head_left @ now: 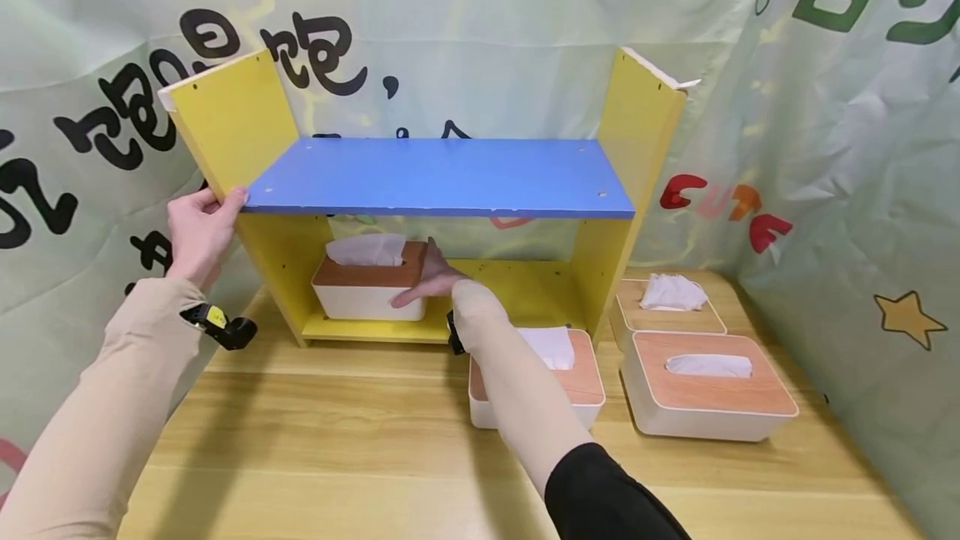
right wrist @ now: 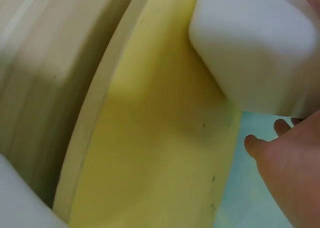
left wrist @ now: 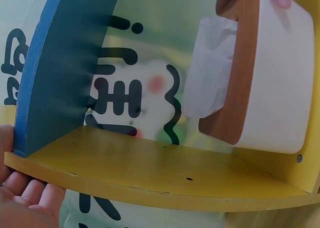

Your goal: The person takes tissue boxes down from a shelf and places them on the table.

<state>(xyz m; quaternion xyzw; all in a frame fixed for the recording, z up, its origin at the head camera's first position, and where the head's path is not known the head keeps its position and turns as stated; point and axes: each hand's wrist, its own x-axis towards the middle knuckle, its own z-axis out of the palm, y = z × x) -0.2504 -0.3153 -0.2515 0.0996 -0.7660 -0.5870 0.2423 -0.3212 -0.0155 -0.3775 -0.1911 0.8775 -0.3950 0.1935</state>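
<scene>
A yellow and blue shelf unit [head_left: 442, 177] stands on the table. My left hand [head_left: 201, 227] grips its left side panel at the height of the blue board, with the thumb by the board's front edge and the fingers on the outer side. In the lower compartment, towards the left, is a tissue box [head_left: 367, 304] with a white body, a wooden lid and a tissue sticking out. My right hand [head_left: 437, 275] holds this box by its right end, thumb at the front. In the right wrist view, fingertips [right wrist: 256, 144] show near the white box [right wrist: 250, 47].
Another tissue box [head_left: 581, 386] stands before the shelf's right part, partly behind my right forearm. Two more, a rear tissue box [head_left: 633, 307] and a front tissue box [head_left: 705, 423], stand to the right on the wooden table [head_left: 337, 457]. A printed cloth [head_left: 480, 48] hangs behind.
</scene>
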